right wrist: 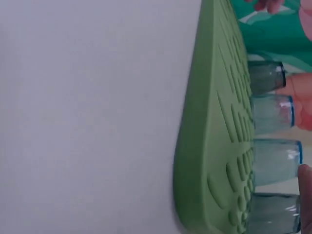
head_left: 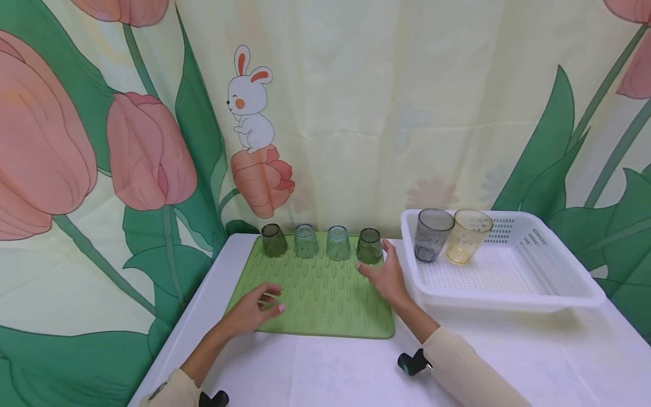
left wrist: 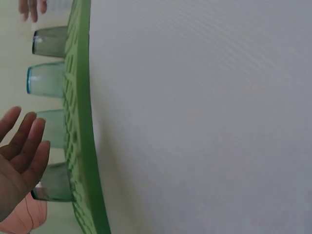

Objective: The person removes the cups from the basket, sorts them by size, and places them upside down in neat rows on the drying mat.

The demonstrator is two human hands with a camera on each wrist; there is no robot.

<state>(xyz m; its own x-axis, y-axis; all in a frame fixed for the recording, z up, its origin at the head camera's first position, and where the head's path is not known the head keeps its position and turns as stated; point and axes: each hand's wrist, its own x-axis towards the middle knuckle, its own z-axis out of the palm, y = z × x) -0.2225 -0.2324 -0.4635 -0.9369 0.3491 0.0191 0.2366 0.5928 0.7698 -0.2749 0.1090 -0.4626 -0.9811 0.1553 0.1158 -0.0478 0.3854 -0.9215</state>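
Four drinking glasses stand in a row along the back of a green ribbed mat (head_left: 315, 305), narrower ends up. From the left they are a dark green glass (head_left: 274, 242), two pale blue-green glasses, one of them (head_left: 306, 243) beside the other (head_left: 338, 244), and a dark grey-green glass (head_left: 369, 247). My right hand (head_left: 386, 277) is at the rightmost glass, thumb and fingers spread either side of it; the left wrist view shows fingertips just above it. Over the mat's left front, my left hand (head_left: 252, 310) hovers with loosely bent fingers, holding nothing.
To the right sits a white perforated basket (head_left: 508, 302). Inside, at its left end, a grey glass (head_left: 432, 236) and a yellow glass (head_left: 468, 237) stand side by side. A white cloth covers the table (head_left: 330, 373); a printed curtain (head_left: 346, 113) hangs right behind.
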